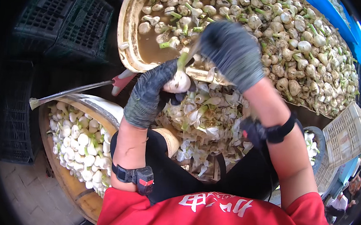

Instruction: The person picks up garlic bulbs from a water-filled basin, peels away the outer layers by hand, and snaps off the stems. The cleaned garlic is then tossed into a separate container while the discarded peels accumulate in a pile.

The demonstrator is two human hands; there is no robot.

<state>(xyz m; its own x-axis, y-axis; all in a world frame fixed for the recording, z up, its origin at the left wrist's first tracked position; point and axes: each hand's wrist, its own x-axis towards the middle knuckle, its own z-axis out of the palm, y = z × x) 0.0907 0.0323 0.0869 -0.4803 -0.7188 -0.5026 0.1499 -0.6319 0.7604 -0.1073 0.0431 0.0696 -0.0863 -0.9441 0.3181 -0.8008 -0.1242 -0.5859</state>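
My left hand (pixel 152 90), in a dark grey knitted glove, grips a white garlic bulb (pixel 178 82) with its green stem (pixel 182 61) pointing up. Close beside the stem, my gloved right hand (pixel 232 50) is blurred by motion, its fingers curled in. A thin pale strip (pixel 193 50) runs between the stem and these fingers; whether it is peeled skin or a blade is unclear. Both hands are over the near rim of a cream tub (pixel 132 60) holding muddy water and many unpeeled garlic bulbs (pixel 307 49). A heap of garlic skins (pixel 204 114) lies below, between my knees.
At left, a yellowish tub (pixel 68 187) holds clean white garlic bulbs (pixel 83 149). A metal-shafted tool with a red-and-white handle (pixel 119 82) lies across its far rim. Black plastic crates (pixel 83 24) stand further left. A pale plastic basket (pixel 347 135) leans at right.
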